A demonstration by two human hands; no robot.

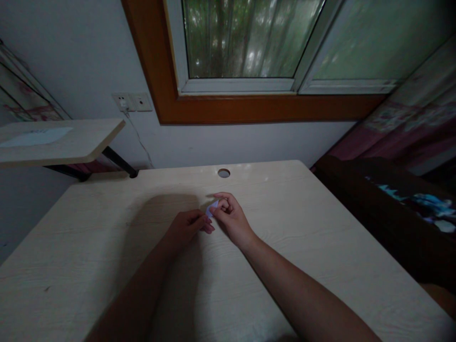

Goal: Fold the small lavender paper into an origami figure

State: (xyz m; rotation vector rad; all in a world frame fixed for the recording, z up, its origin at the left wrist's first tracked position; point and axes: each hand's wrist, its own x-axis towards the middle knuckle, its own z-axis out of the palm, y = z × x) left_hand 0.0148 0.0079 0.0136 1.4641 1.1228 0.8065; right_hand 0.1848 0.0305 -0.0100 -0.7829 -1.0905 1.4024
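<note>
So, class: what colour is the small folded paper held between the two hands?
Pale bluish white: the paper pinched by left hand and right hand, head view.

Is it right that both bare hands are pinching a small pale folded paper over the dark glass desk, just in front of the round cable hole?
Not quite. The desk is light wood-grain, not dark glass, as the head view shows. The rest holds: the left hand and right hand both pinch the small pale folded paper over it, just in front of the round cable hole.
</note>
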